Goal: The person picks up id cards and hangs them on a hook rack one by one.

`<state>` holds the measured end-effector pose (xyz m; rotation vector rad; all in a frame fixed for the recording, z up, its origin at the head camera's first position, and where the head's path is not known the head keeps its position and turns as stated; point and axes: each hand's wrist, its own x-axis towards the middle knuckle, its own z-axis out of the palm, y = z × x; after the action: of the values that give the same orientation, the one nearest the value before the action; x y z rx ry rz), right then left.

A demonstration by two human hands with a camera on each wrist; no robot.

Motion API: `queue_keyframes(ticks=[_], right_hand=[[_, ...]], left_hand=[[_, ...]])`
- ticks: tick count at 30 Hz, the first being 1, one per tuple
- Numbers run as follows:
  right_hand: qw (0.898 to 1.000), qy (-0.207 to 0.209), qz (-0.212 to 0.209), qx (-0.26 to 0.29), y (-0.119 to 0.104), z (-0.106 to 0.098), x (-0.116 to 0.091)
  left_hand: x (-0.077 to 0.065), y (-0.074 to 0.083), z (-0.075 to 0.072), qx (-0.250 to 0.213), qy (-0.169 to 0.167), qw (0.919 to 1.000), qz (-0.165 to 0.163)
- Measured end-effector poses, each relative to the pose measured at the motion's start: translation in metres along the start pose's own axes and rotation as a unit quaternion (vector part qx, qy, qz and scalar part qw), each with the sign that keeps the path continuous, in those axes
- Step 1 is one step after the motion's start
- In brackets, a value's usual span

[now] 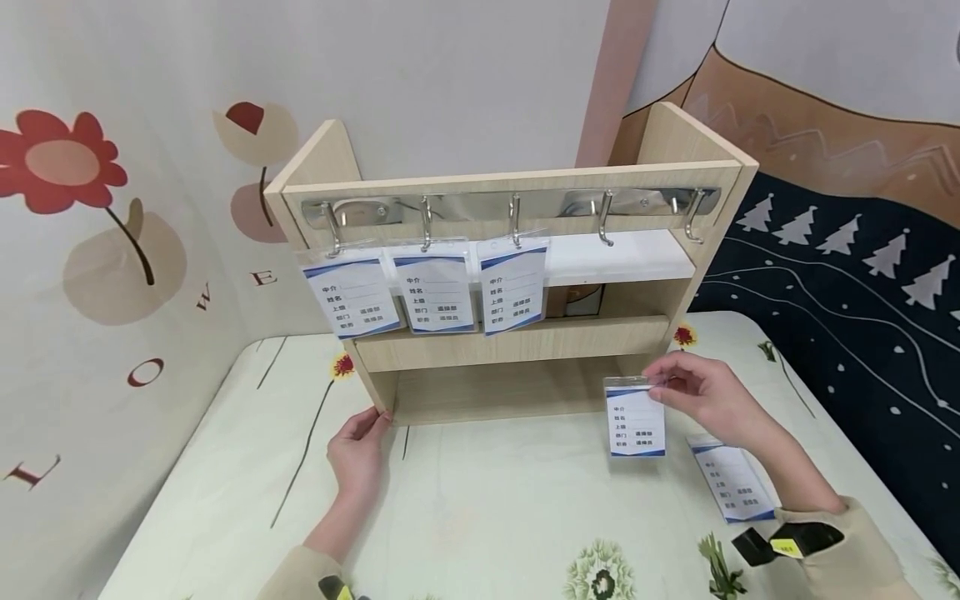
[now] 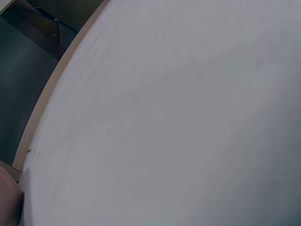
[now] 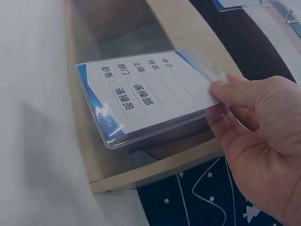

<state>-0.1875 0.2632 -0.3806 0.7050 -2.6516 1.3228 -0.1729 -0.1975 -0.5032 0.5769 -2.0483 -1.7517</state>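
Note:
Between thumb and fingers my right hand (image 1: 701, 396) pinches a name badge (image 1: 635, 422) in a clear sleeve by its upper corner, in front of the wooden shelf's lower right. The right wrist view shows the same badge (image 3: 141, 94) with the thumb over its clear top edge. My left hand (image 1: 358, 454) holds the lower left corner of the wooden shelf (image 1: 510, 343); in the left wrist view only a bit of skin shows at the lower left. Three badges (image 1: 435, 292) hang on the left hooks of the metal hook strip (image 1: 540, 204). The two right hooks (image 1: 605, 218) carry nothing.
Another badge (image 1: 733, 482) lies on the patterned cloth (image 1: 495, 508) beneath my right forearm. Behind the shelf hangs a pale curtain (image 1: 465, 83) with printed flowers, and a dark printed fabric (image 1: 840, 308) with trees stands at the right.

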Motion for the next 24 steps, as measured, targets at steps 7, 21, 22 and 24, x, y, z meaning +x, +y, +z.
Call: queue_keyframes(ticks=[7, 21, 22, 24], right_hand=[[0.999, 0.025, -0.028, 0.016, -0.007, 0.001, 0.003], [0.993, 0.067, -0.083, 0.051, -0.031, -0.004, 0.018], [0.993, 0.068, -0.086, 0.054, -0.032, -0.004, 0.019], [0.992, 0.071, -0.092, 0.058, -0.034, -0.005, 0.021]], left_hand=[[0.001, 0.000, -0.001, 0.006, 0.001, 1.0000, 0.003], [0.002, 0.000, 0.000, 0.005, 0.007, 0.9999, 0.005], [0.002, 0.000, 0.000, 0.005, 0.007, 1.0000, 0.004], [0.001, 0.000, 0.000, 0.005, 0.007, 1.0000, 0.003]])
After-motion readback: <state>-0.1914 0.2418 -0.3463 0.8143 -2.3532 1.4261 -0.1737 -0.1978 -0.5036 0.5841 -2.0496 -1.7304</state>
